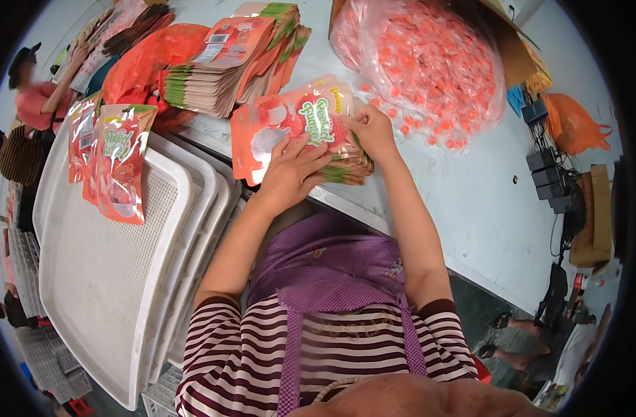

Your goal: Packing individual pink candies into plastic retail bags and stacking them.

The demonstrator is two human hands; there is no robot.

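In front of me on the table lies a stack of flat, printed pink and orange pouches (pixel 262 117), each with a clear window and a green bottom edge. My left hand (pixel 288 174) rests flat on the top pouch, its fingers stretched out. At the pouches' right edge, my right hand (pixel 375 135) is closed, thumb and fingers pinching the top pouch's upper corner. Beyond the right hand, a clear plastic bag (pixel 443 69) spreads out, full of small pink-red wrapped pieces, with several lying loose near its mouth.
A taller pile of folded pouches (pixel 227 59) stands at the back left, beside a red plastic bag (pixel 151 59). Filled-looking pouches (pixel 121 163) lie on stacked white trays (pixel 88 278) at my left. Black power adapters (pixel 547 174) and cables hang along the table's right edge. Other people are at far left.
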